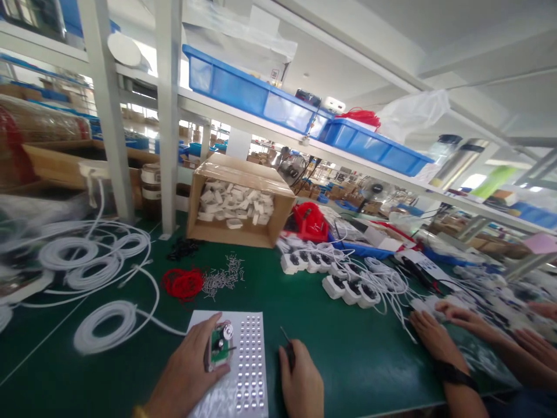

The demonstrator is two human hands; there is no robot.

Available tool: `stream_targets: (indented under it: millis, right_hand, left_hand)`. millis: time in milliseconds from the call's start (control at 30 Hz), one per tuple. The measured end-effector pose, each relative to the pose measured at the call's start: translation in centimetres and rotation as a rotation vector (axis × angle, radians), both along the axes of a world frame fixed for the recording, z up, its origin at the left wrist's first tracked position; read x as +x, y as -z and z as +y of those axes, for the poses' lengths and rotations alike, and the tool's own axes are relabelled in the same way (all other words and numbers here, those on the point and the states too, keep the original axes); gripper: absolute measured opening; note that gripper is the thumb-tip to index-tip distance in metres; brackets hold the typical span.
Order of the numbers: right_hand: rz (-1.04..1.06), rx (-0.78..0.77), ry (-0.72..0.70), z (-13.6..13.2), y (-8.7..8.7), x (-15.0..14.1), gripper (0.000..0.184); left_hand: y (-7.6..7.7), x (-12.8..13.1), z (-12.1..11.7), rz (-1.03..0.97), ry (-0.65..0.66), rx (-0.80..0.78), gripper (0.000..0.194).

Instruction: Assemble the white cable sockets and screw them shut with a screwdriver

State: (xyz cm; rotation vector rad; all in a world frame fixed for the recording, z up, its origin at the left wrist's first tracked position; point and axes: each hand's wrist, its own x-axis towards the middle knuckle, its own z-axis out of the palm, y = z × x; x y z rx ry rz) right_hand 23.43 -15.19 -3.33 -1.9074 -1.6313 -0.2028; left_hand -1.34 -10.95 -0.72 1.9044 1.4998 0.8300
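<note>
My left hand [189, 366] grips a small open housing with a green circuit board [219, 343] between thumb and fingers. The board carries a round silvery part and a black part. Under it lies a white sheet [255, 371] with rows of shiny silver dots. To the right of the sheet, my right hand [303, 380] is closed around the dark handle of a screwdriver [285, 335]. Its thin metal shaft points up and left, apart from the board. Most of the handle is hidden in my fingers.
Behind are red wires [183, 283], small metal pins or screws [223, 277] and a carton of white parts [237, 237]. White cable coils [104, 326] lie left; white camera-like units [350, 290] sit right. A co-worker's hands [435, 334] work far right. A shelf with blue trays [235, 81] hangs above.
</note>
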Motion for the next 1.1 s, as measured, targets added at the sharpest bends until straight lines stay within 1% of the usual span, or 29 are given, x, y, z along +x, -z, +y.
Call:
stream_targets:
  millis: [67, 133, 200, 233, 300, 333, 400, 433, 467, 500, 533, 600, 633, 667, 700, 767, 800, 833, 867, 933, 967, 1000, 1067, 1100]
  right_hand:
    - [0.182, 0.03, -0.013, -0.6, -1.7, 0.3, 0.037]
    - [0.338, 0.105, 0.001, -1.1, -3.7, 1.1, 0.039]
    - [0.41, 0.243, 0.04, -1.2, -5.8, 2.3, 0.042]
    - [0.398, 0.315, 0.053, -1.0, -6.8, 3.1, 0.046]
    - [0.316, 0.388, 0.207, -0.1, -8.6, 4.8, 0.056]
    - [0.352, 0.456, 0.297, 0.5, -9.4, 5.7, 0.061]
    - [0.585, 0.631, 0.467, 2.0, -10.6, 7.1, 0.064]
    - [0.739, 0.661, 0.498, 2.7, -11.0, 7.4, 0.064]
    - [0.9, 0.65, 0.474, 3.4, -11.3, 7.5, 0.062]
    - [1.045, 0.589, 0.401, 3.9, -11.3, 7.1, 0.059]
    - [1.17, 0.495, 0.289, 4.1, -11.2, 6.2, 0.053]
    - [1.346, 0.289, 0.028, 4.1, -10.4, 3.4, 0.034]
    - [1.397, 0.19, -0.078, 3.8, -9.8, 1.5, 0.028]
    - [1.433, 0.099, -0.168, 3.4, -9.2, -0.4, 0.028]
    - [1.458, 0.013, -0.237, 3.1, -8.5, -2.2, 0.028]
    - [1.449, -0.109, -0.324, 2.5, -7.6, -5.1, 0.027]
    - [1.411, -0.131, -0.345, 2.4, -7.4, -6.1, 0.026]
    - [1.346, -0.109, -0.353, 2.4, -7.5, -6.6, 0.025]
    - [1.262, -0.05, -0.353, 2.5, -7.9, -6.9, 0.024]
    - [1.098, 0.115, -0.353, 2.4, -9.4, -6.5, 0.03]
    - [1.038, 0.174, -0.37, 2.1, -10.4, -6.0, 0.034]
    - [0.999, 0.202, -0.4, 1.7, -11.4, -5.3, 0.035]
    - [0.958, 0.186, -0.454, 0.6, -13.3, -3.1, 0.034]
    - [0.939, 0.174, -0.458, 0.1, -14.1, -1.6, 0.033]
  left_hand:
    - [0.0, -0.1, 0.0, -0.047, -0.053, 0.035, 0.072]
    - [0.0, -0.2, -0.1, -0.101, -0.091, 0.089, 0.073]
    - [0.0, -0.3, -0.1, -0.154, -0.117, 0.14, 0.072]
    - [0.0, -0.4, -0.1, -0.182, -0.127, 0.15, 0.072]
    - [-0.2, -0.5, -0.1, -0.233, -0.137, 0.143, 0.072]
    - [-0.3, -0.6, -0.1, -0.254, -0.138, 0.133, 0.072]
    - [-0.6, -0.6, -0.2, -0.285, -0.139, 0.115, 0.073]
    - [-0.7, -0.6, -0.2, -0.295, -0.142, 0.108, 0.073]
    - [-0.8, -0.6, -0.2, -0.304, -0.146, 0.103, 0.074]
    - [-0.9, -0.6, -0.2, -0.311, -0.152, 0.099, 0.074]
    - [-0.9, -0.6, -0.2, -0.315, -0.152, 0.094, 0.074]
    - [-0.9, -0.6, -0.1, -0.319, -0.146, 0.082, 0.074]
    - [-0.9, -0.6, -0.1, -0.317, -0.144, 0.08, 0.074]
    - [-0.9, -0.6, -0.1, -0.31, -0.144, 0.081, 0.074]
    - [-0.9, -0.6, -0.1, -0.297, -0.144, 0.084, 0.073]
    - [-0.9, -0.6, -0.1, -0.255, -0.143, 0.099, 0.071]
    - [-0.9, -0.7, -0.2, -0.23, -0.136, 0.112, 0.07]
    - [-0.9, -0.7, -0.2, -0.205, -0.125, 0.126, 0.068]
    - [-1.0, -0.7, -0.3, -0.182, -0.113, 0.14, 0.067]
    - [-0.9, -0.6, -0.3, -0.14, -0.094, 0.163, 0.064]
    - [-0.9, -0.6, -0.3, -0.118, -0.089, 0.168, 0.063]
    - [-0.8, -0.6, -0.2, -0.099, -0.088, 0.17, 0.062]
    - [-0.7, -0.5, -0.1, -0.068, -0.085, 0.172, 0.062]
    - [-0.6, -0.5, 0.0, -0.059, -0.08, 0.171, 0.061]
